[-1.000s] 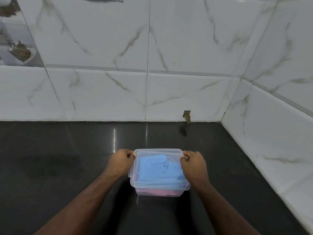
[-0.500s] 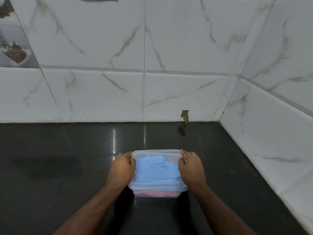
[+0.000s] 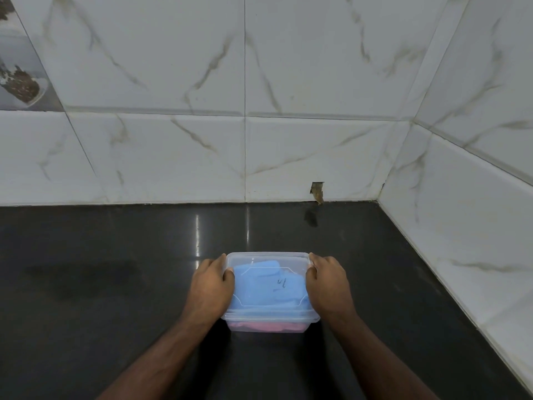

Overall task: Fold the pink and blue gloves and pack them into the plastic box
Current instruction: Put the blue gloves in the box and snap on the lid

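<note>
Head view looks down on the plastic box [image 3: 269, 324] standing on the dark worktop [image 3: 115, 284], its clear lid [image 3: 268, 261] on, blue gloves [image 3: 268, 287] lying over pink gloves [image 3: 266, 326] inside. Left hand [image 3: 210, 287] and right hand [image 3: 328, 284] each clasp a short side, fingers curled over the lid edge. Packing looks finished; sealing seems the step in hand, so next comes even downward pressure along the rim.
</note>
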Action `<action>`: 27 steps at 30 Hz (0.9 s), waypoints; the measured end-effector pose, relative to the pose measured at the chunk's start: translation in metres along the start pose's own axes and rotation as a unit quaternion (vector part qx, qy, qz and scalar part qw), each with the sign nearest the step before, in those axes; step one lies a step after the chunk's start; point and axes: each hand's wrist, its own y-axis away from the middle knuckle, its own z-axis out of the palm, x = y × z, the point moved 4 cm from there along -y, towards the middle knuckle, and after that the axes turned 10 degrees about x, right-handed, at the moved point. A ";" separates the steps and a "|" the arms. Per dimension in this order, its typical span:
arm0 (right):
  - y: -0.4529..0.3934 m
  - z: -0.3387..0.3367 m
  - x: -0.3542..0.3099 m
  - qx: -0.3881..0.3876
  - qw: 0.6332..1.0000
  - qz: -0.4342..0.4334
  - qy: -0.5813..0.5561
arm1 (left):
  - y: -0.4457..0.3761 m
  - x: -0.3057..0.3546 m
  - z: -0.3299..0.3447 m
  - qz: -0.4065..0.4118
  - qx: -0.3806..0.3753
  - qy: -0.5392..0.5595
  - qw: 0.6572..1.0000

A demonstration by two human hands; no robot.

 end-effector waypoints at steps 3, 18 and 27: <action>0.003 0.001 0.001 -0.014 1.000 0.004 0.004 | 0.003 0.003 -0.002 0.000 0.002 -0.003 1.000; 0.025 0.017 -0.033 -0.003 0.980 -0.193 0.050 | 0.018 0.038 0.014 0.211 -0.045 -0.191 0.958; 0.027 0.029 -0.035 -0.056 0.962 -0.241 0.119 | 0.027 0.027 0.029 0.190 -0.070 -0.240 0.949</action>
